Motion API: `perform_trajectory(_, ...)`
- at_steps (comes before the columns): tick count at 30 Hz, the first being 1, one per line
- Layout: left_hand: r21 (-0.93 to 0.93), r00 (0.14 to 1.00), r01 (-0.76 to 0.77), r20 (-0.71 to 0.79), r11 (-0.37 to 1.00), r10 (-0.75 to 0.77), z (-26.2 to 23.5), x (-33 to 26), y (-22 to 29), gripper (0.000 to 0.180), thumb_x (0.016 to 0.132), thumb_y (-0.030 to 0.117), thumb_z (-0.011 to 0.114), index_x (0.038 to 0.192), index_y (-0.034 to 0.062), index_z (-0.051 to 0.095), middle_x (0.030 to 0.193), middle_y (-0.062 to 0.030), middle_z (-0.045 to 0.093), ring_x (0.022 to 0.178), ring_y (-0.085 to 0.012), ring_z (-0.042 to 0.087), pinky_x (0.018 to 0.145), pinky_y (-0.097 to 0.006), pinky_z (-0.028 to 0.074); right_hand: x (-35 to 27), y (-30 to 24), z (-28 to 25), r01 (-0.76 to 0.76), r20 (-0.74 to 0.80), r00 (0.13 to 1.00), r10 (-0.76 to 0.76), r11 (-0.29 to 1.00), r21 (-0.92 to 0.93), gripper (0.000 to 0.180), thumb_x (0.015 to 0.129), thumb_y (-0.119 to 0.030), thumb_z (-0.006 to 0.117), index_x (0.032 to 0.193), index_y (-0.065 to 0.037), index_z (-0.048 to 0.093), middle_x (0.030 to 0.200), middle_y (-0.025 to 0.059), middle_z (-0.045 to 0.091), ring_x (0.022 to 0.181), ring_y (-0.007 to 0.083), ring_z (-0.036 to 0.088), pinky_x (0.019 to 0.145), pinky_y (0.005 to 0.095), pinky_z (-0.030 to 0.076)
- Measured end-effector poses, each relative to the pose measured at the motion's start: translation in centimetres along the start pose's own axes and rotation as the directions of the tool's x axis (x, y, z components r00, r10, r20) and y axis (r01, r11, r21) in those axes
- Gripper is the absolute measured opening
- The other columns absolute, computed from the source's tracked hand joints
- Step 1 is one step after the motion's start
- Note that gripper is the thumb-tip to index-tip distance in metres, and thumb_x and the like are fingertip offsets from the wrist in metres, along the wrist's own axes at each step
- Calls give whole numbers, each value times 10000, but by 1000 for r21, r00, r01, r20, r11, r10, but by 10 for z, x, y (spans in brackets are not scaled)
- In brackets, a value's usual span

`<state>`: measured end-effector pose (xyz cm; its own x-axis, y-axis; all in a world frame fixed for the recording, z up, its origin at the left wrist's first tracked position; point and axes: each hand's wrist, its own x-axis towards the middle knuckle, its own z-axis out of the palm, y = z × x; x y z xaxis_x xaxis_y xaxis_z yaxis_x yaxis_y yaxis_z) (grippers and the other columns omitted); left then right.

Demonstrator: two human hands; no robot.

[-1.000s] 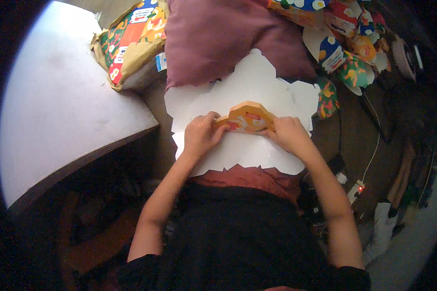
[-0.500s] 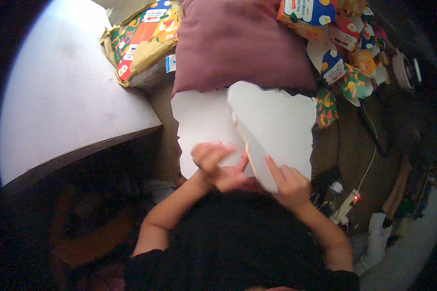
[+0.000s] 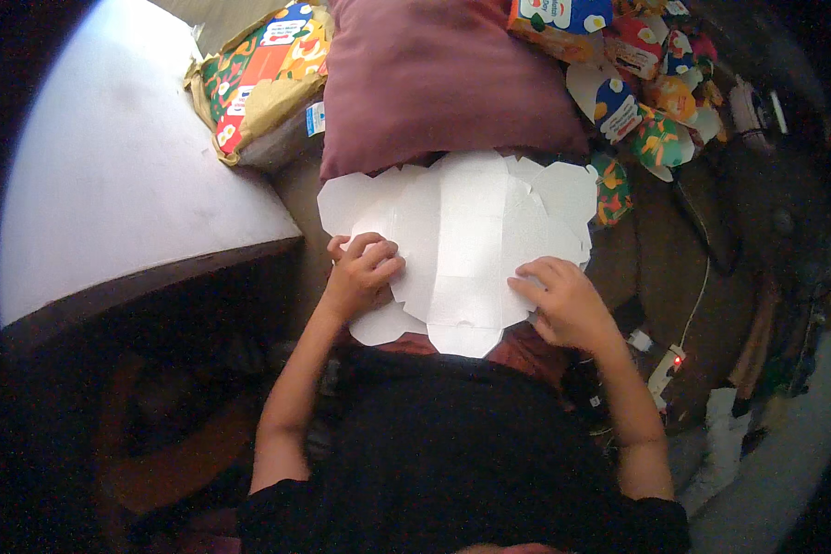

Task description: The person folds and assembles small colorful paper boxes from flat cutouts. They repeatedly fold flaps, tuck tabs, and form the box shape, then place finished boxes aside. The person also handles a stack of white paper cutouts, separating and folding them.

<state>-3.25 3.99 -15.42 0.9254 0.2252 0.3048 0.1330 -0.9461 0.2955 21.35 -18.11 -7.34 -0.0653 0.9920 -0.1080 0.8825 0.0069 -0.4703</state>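
Note:
A white die-cut cardboard box blank (image 3: 471, 222) lies unfolded in front of me, its plain side up, with crease lines down a middle panel. Beneath it, more white cardboard (image 3: 571, 189) shows around the edges. On the blank's left side, my left hand (image 3: 365, 275) has its fingers curled over the panel. My right hand (image 3: 565, 300) rests on the right panel, fingers reaching inward across the cardboard and the thumb hidden in part.
A mauve cushion (image 3: 452, 83) lies just beyond the cardboard. A white tabletop (image 3: 138, 166) is at left, beside a wrapped pack of colourful cartons (image 3: 258, 83). Colourful printed cartons (image 3: 619, 111) pile up at right, above a power strip (image 3: 667, 369) with a lit red light.
The half-folded blank has been opened out flat over the other cardboard. My left hand has moved left onto its left panel; my right hand has moved slightly up and right.

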Motion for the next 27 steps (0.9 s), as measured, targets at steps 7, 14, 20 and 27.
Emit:
perform_trajectory(7,-92,980,-196,17,976,198,0,-8,25,269,653,105,639,922,92,641,928,-64,601,822,-238,588,692,-367,488,-8,1,51,-71,-326,945,15,984,-161,392,655,-29,605,1046,-19,621,962,87,572,959,275,553,821,357,487)
perform_trajectory(14,-263,999,19,36,964,-10,1,-1,32,288,626,69,666,904,43,594,913,-101,592,829,-273,597,724,-367,509,-9,3,42,-154,-156,978,140,985,-77,408,658,-17,621,1065,-49,617,917,95,583,836,288,579,744,364,498)
perform_trajectory(20,-419,969,241,156,876,-192,1,21,18,180,740,147,685,879,77,594,792,-116,632,757,-294,615,679,-391,494,37,51,-5,-139,325,944,61,965,222,239,752,-240,685,901,-54,668,916,140,642,864,299,605,735,393,480)
perform_trajectory(27,-152,887,435,243,888,-393,19,27,26,325,791,320,682,923,65,529,703,-116,626,666,-320,621,576,-400,468,54,34,4,-384,434,828,356,923,-26,284,804,-305,646,894,-37,660,814,201,629,800,380,604,719,451,471)
